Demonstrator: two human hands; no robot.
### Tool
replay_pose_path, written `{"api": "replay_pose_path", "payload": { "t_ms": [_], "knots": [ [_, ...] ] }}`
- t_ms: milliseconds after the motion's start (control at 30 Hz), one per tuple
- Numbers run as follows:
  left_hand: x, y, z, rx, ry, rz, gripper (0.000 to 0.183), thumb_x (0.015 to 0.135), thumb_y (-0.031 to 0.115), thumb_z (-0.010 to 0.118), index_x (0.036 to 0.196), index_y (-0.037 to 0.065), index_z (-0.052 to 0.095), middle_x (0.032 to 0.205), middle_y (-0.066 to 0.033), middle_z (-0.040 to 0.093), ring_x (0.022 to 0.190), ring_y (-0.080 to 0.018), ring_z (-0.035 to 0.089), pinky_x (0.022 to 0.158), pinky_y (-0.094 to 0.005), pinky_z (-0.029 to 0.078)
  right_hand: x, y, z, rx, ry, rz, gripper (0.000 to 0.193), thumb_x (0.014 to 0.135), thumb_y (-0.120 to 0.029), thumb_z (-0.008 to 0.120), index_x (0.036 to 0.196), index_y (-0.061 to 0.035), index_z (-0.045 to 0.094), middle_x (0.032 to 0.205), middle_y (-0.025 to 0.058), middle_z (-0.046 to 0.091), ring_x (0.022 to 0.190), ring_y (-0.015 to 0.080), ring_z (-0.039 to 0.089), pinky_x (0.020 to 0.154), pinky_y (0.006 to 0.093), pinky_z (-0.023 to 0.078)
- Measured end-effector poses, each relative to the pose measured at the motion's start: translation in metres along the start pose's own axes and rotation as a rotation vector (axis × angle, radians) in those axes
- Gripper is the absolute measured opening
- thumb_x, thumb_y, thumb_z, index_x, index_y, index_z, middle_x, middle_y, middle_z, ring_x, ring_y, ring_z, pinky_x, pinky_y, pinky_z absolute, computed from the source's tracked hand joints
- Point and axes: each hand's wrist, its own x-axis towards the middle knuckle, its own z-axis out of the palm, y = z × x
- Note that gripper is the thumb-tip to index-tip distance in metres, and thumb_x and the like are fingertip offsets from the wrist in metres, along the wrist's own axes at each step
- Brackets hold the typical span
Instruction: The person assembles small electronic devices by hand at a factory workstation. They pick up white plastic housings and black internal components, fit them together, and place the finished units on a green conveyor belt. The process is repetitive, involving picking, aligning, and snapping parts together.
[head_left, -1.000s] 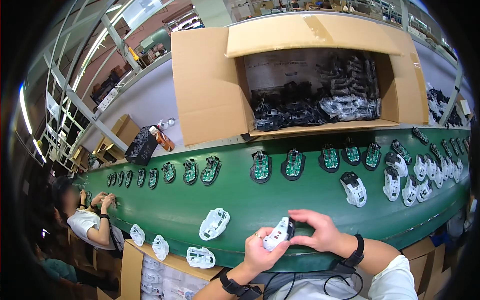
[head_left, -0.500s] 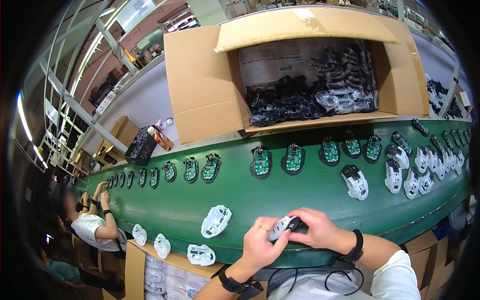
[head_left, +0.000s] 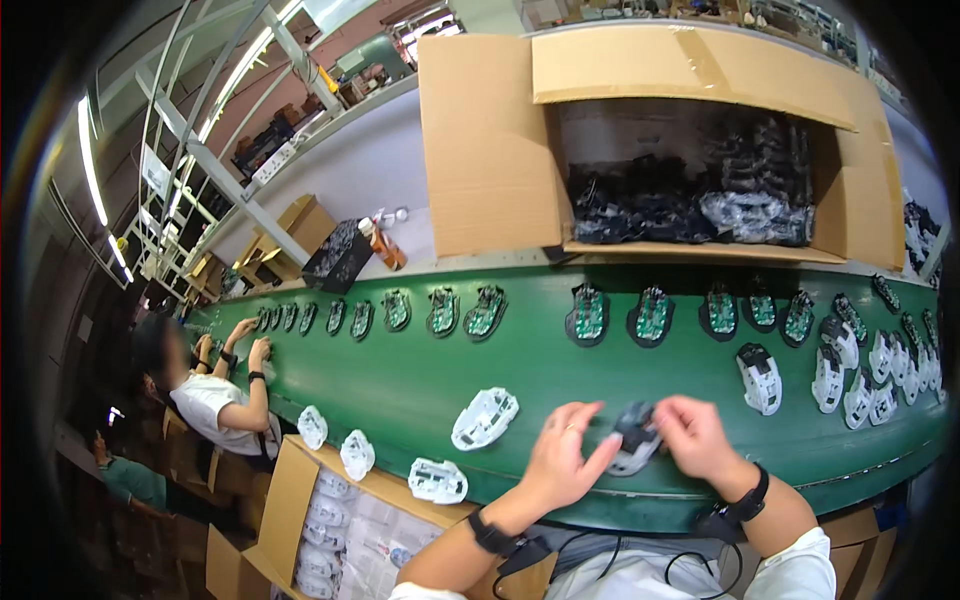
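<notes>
Low over the green belt, in front of me, is a mouse shell [head_left: 632,458] in white and black, a little blurred. My right hand [head_left: 702,440] pinches its dark end with thumb and fingers. On its other side, my left hand [head_left: 562,455] is open, with fingers stretched apart and the thumb close to the shell; whether the thumb touches it I cannot tell. A white shell [head_left: 485,418] lies left of my left hand, and another white shell [head_left: 438,481] sits nearer the belt's front edge. To the right of my hands rests a white-and-black mouse shell [head_left: 760,379].
Mouse bases with green circuit boards [head_left: 589,314] line the belt [head_left: 540,365]. More white shells [head_left: 858,398] cluster at right. A large carton [head_left: 480,150] of black parts stands behind; a carton of shells [head_left: 285,495] is at lower left. A co-worker [head_left: 215,400] works farther left.
My hands have moved apart and slightly forward; the left fingers have opened away from the mouse shell, which stays with my right hand. The view has swung left.
</notes>
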Motion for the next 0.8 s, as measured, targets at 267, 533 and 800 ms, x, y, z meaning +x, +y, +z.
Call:
{"api": "replay_pose_path", "payload": {
  "t_ms": [267, 533, 800],
  "knots": [
    [-0.049, -0.094, -0.103, 0.716, -0.14, -0.205, 0.067, 0.082, 0.043, 0.079, 0.132, 0.002, 0.062, 0.141, -0.0296, 0.054, 0.126, -0.0452, 0.056, 0.106, -0.0512, 0.047, 0.029, -0.017, -0.057, -0.658, 0.314, -0.31, 0.029, 0.087, -0.016, 0.072, 0.109, 0.0012, 0.071, 0.107, 0.0205, 0.072, 0.098, 0.0389, 0.069, 0.087, 0.0442, 0.057],
    [-0.018, -0.091, -0.132, 0.317, 0.104, -0.511, 0.041, 0.08, 0.024, 0.075, 0.113, 0.001, 0.07, 0.122, -0.0218, 0.068, 0.106, -0.0385, 0.069, 0.09, -0.0454, 0.056, 0.097, -0.067, -0.049, -0.86, 0.294, -0.679, 0.04, 0.086, -0.013, 0.075, 0.124, -0.005, 0.064, 0.126, 0.0184, 0.066, 0.122, 0.0383, 0.06, 0.105, 0.0463, 0.05],
    [-0.009, -0.024, -0.022, 0.104, -0.12, 0.177, 0.03, 0.079, 0.027, 0.08, 0.092, 0.002, 0.071, 0.123, -0.0192, 0.069, 0.107, -0.0358, 0.07, 0.088, -0.0423, 0.058, 0.235, -0.08, -0.083, -0.961, 0.068, 0.137, 0.057, 0.084, -0.05, 0.077, 0.13, -0.0158, 0.069, 0.146, 0.0192, 0.057, 0.128, 0.0359, 0.06, 0.104, 0.046, 0.051]
  ]
}}
